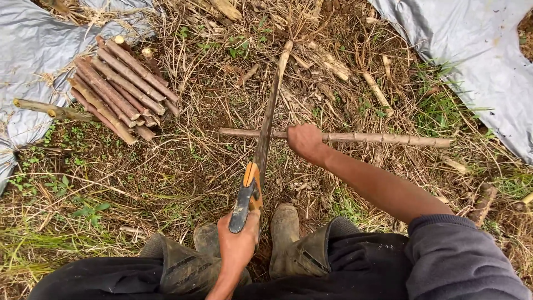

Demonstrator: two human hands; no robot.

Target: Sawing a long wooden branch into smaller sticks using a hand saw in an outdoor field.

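- The left grip (pixel 239 241) is clamping shut around the orange-and-black handle of a hand saw (pixel 261 150), just in front of the person's boots (pixel 284 228).
- The saw's blade is running away from that grip and crossing over a long thin stick (pixel 377 138), which is lying flat on the straw-covered ground (pixel 183 166).
- The right grip (pixel 305 141) is closing down on the stick, pinning it just to the right of where the blade is crossing. The fingers are wrapping under and out of sight, so how tightly they are holding cannot be told.
- Most of the stick is stretching out to the right of the right grip; only a short end is poking out on the far side of the blade.
- A stack of cut sticks (pixel 119 91) is lying well to the left of both grips, partly on a silver sheet (pixel 33 44); another sheet is lying far right.
- Judging from this, the cut is going best with long, even strokes, the left grip keeping the blade square to the stick rather than twisting.
- The right grip is sitting very near the teeth; pressing down firmly there is stopping the stick from rolling, but a jumping blade could be reaching the knuckles, so light pressure on the saw seems wise.
- With the stick resting on soft ground, the blade may be binding near the end of the cut.
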